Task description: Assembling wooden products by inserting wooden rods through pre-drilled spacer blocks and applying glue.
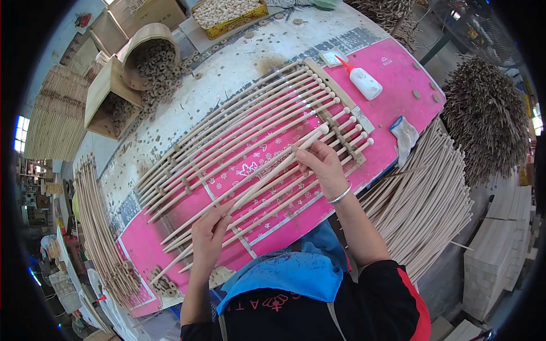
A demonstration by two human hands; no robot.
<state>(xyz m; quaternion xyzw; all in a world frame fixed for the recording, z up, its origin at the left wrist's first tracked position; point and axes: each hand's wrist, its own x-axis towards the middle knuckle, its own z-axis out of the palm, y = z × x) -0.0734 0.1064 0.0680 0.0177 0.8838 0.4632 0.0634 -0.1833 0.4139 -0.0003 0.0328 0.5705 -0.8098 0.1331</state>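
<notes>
Both of my hands are on a pale wooden rod [267,179] with a round ball tip, held slanting above a row of similar rods [244,129]. My left hand [209,234] is closed around its lower end. Near the ball end, my right hand [323,166] pinches the rod between thumb and fingers. A small brownish piece shows at those fingertips, too little to make out. The ball-tipped rods below lie side by side across a notched wooden rack [339,135] on a pink sheet [392,68]. Several carry small wooden rings near their ends.
Right of the rack lie a white glue bottle [365,83] with a red nozzle and a whitish cloth [404,136]. Wooden rings spill from a round tub [131,65] at the far left. Bundled rods [421,199] flank the table's right side. A yellow basket [232,24] holds wooden balls.
</notes>
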